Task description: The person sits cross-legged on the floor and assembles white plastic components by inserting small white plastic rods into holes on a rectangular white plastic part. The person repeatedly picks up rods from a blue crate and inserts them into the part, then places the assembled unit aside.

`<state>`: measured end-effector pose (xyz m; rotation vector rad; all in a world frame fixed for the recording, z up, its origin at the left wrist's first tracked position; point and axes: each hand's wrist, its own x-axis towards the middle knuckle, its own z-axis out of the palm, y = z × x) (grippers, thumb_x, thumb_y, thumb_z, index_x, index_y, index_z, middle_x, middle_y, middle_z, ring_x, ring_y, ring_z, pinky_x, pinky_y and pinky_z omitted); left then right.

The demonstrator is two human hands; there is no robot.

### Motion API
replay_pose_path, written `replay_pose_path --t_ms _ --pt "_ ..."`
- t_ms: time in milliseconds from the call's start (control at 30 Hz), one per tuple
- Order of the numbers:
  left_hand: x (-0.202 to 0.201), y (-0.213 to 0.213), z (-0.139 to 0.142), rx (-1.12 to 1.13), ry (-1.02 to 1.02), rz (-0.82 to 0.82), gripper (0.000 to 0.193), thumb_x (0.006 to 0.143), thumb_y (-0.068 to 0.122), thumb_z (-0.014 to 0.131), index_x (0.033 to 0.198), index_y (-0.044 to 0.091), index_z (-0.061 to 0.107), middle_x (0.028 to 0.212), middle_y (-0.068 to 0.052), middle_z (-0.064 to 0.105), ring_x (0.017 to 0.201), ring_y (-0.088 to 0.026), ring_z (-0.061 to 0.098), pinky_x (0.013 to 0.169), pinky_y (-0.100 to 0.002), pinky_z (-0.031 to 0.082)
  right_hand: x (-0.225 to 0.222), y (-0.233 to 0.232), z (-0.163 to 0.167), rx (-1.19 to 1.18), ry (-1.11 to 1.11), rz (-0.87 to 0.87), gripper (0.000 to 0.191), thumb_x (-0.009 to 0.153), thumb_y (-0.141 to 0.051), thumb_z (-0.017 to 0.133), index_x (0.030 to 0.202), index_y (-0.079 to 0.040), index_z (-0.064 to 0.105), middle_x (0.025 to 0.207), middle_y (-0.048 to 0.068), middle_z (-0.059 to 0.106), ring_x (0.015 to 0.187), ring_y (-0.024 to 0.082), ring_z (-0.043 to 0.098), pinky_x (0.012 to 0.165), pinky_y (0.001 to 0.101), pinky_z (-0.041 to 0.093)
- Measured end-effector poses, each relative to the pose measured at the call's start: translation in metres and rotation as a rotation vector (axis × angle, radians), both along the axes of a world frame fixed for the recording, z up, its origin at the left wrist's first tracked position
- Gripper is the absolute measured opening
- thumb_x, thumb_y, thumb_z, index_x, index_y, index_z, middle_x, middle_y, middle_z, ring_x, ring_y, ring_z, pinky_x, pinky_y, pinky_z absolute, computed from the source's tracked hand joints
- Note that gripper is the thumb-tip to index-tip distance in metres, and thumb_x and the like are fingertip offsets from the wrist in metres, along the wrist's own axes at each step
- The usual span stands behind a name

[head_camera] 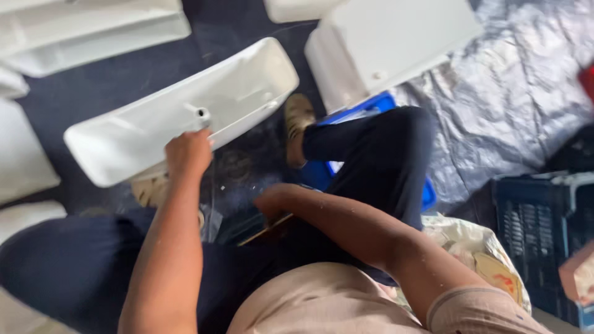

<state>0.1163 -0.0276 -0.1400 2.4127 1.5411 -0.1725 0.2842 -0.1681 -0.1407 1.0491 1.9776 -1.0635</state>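
While the person sits on the floor [55, 105] with legs spread, the left hand [187, 153] is raised to a long white tank [148, 117], a smooth, glossy, rounded trough lying on its side with its open face toward the camera. The grip of that hand is curled shut at the tank's lower rim, just under a small round fitting [202, 114] that stands up from the tank's inner wall; whether the fingers pinch the rim or something thin there, I cannot tell. The right hand [270, 201] is down between the knees, its fingers folded out of sight, so its grip cannot be judged; it rests near a flat brown piece [272, 230].

Around them I count at least six more white glossy pieces: one long one [93, 31] at the top left, one boxy one [383, 43] at the top centre with a small part of another [297, 7] beside it, and three partly cut off along the left edge. There is one blue plastic tray [371, 108] under the right leg, one dark slatted crate [538, 235] at the right, and one crinkled silvery sheet [520, 86] spread over the floor. One foot in a worn sandal [298, 124] rests just beside the tank.
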Motion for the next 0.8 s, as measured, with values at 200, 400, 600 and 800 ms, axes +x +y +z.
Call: replay_pose_path --t_ms 200,400,600,800 --pt "0.009 0.005 0.008 -0.103 0.036 0.113 0.025 0.096 0.036 0.063 0.116 0.029 0.075 0.100 -0.014 0.076 0.097 -0.039 0.072 0.081 -0.051 0.056 0.053 0.038 0.144 0.651 0.491 -0.607 0.078 0.081 -0.036 0.082 0.142 0.001 0.051 0.132 0.026 0.061 0.111 0.045 0.064 0.084 0.0522 0.054" --pt "0.013 0.000 0.004 -0.084 0.013 0.001 0.029 0.095 0.038 0.065 0.120 0.026 0.075 0.107 -0.015 0.077 0.102 -0.038 0.072 0.088 -0.051 0.055 0.125 -0.028 0.194 0.881 0.599 -0.976 0.024 0.089 -0.016 0.078 0.111 -0.007 0.073 0.098 0.013 0.076 0.091 0.030 0.074 0.080 0.0399 0.058" --pt "0.017 0.003 0.000 -0.121 0.083 0.081 0.034 0.098 0.042 0.064 0.126 0.025 0.076 0.108 -0.018 0.076 0.103 -0.041 0.071 0.088 -0.052 0.055 0.241 -0.076 0.146 1.328 0.782 -1.562 0.004 0.102 0.003 0.066 0.101 -0.001 0.066 0.096 0.008 0.075 0.084 0.013 0.070 0.078 0.0261 0.057" --pt "0.029 0.000 0.008 -0.181 0.283 0.043 0.035 0.098 0.045 0.067 0.121 0.020 0.077 0.108 -0.019 0.076 0.101 -0.042 0.071 0.085 -0.053 0.056 0.369 -0.153 -0.012 0.932 -0.176 -1.562 0.019 0.100 -0.019 0.065 0.097 -0.003 0.074 0.095 0.016 0.075 0.087 0.031 0.073 0.079 0.0399 0.058"
